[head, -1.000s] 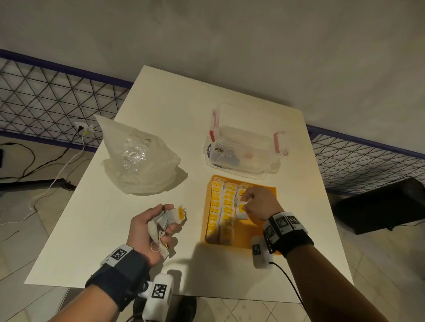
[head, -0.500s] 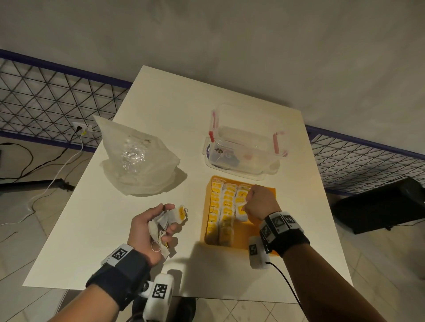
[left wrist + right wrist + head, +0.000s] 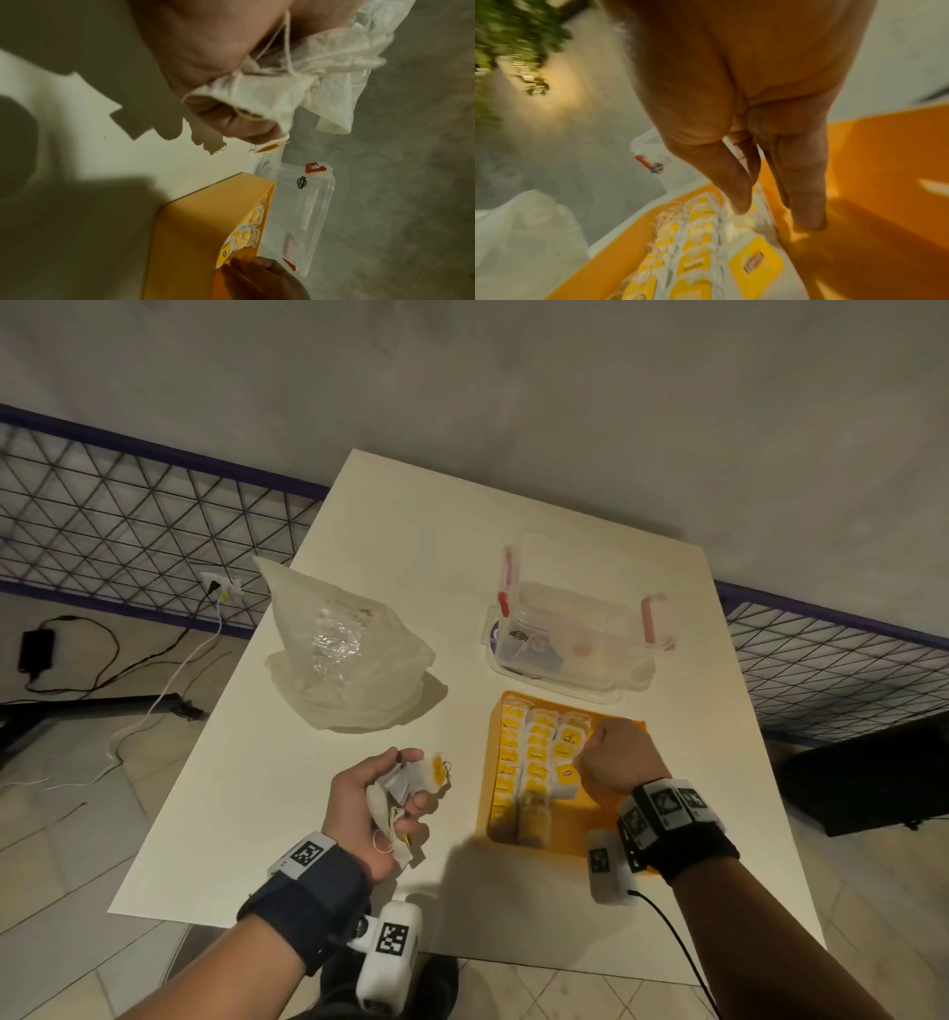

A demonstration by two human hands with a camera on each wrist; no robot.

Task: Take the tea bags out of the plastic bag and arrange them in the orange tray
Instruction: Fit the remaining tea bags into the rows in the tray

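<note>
Tea bags of white paper with yellow tags stand packed in three rows along the left part of the shallow rectangular orange plastic tray, which sits on the pale rectangular table toward its near right. The third row is shorter than the other two, and the tray's right side is bare orange floor.

Over that third row hangs the right hand, fingers pointing down into the tray. In the right wrist view its fingers are extended and close together, with the thumb tip just at the tops of the far bags; the picture is blurred, so I cannot tell whether it pinches a bag or only touches them.

To the left of the tray, above the table, the left hand is curled round a crumpled bunch of more tea bags, white pouches with loose strings and one yellow tag sticking out toward the tray.

Farther back on the left lies the crumpled translucent white plastic bag, slumped open on the tabletop, well apart from the tray. Behind the tray, just beside its far edge, stands a clear plastic storage box with red latches. Black wire mesh fencing runs behind the table along a grey wall.
</note>
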